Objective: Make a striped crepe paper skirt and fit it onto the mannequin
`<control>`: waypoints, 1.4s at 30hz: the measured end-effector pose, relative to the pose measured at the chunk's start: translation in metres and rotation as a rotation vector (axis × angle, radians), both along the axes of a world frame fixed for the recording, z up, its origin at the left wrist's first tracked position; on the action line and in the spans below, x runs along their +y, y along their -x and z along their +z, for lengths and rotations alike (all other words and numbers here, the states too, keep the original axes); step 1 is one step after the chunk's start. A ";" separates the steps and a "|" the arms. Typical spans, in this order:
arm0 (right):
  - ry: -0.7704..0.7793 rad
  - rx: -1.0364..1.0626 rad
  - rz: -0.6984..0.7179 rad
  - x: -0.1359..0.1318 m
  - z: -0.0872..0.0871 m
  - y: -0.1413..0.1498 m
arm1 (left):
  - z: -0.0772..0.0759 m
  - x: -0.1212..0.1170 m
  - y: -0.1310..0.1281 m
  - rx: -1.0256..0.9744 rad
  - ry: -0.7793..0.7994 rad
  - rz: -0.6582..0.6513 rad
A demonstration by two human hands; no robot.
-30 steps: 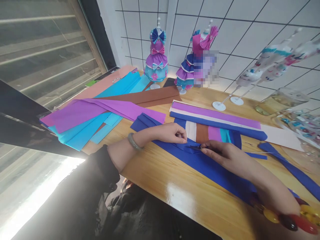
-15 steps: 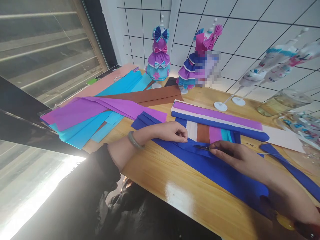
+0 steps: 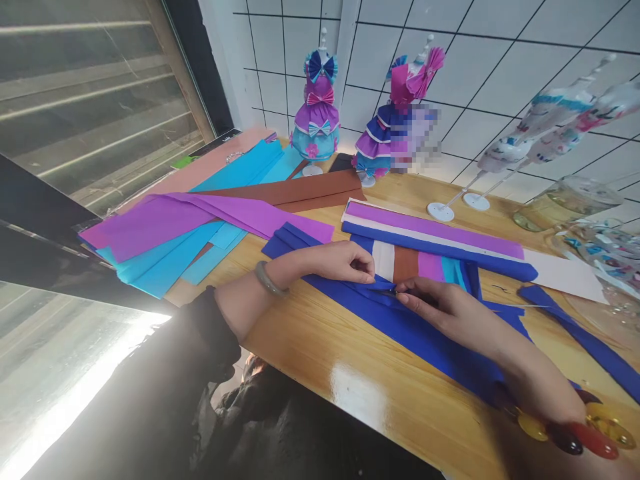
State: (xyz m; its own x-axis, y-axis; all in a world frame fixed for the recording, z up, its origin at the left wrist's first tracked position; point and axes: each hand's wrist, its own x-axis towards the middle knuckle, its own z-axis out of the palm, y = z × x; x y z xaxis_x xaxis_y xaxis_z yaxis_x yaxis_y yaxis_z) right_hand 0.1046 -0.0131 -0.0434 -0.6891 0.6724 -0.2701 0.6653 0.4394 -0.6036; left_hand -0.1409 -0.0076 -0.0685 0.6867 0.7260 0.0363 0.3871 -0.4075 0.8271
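Evidently steadying: left hand (image 3: 345, 262) pinches long royal-blue crepe-like strip (image 3: 405, 325) lying on pale wooden table (image 3: 305, 343) | right hand (image 3: 440, 303) grips slim dark metal tool (image 3: 384, 291), tip leftward, presumably for precision

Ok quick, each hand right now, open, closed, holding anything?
Left hand: closed, apparently pinching the blue material.
Right hand: closed, holding a slim dark tool.

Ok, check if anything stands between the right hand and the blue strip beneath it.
Only the small dark tool pinched in the right hand, its tip at the blue strip; nothing else visible intervenes.
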 end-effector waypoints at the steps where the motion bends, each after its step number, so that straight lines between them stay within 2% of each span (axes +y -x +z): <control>1: -0.001 0.001 -0.005 -0.001 0.000 0.001 | 0.000 0.000 0.000 0.004 0.002 -0.002; 18: -0.062 -0.006 -0.024 -0.005 0.001 0.005 | 0.002 -0.001 0.000 0.009 0.068 0.027; 36: -0.111 -0.012 -0.032 -0.005 -0.003 0.003 | 0.004 -0.002 -0.001 0.029 0.057 0.031; 42: -0.119 -0.017 -0.044 -0.006 -0.004 0.002 | 0.009 0.002 0.012 0.110 0.031 0.010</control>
State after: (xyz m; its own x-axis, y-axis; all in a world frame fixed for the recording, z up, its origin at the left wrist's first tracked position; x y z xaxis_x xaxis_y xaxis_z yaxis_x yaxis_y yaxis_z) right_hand 0.1025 -0.0189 -0.0470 -0.6543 0.7298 -0.1980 0.6950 0.4772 -0.5378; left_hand -0.1534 -0.0056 -0.0591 0.6781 0.7324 -0.0617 0.4803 -0.3781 0.7914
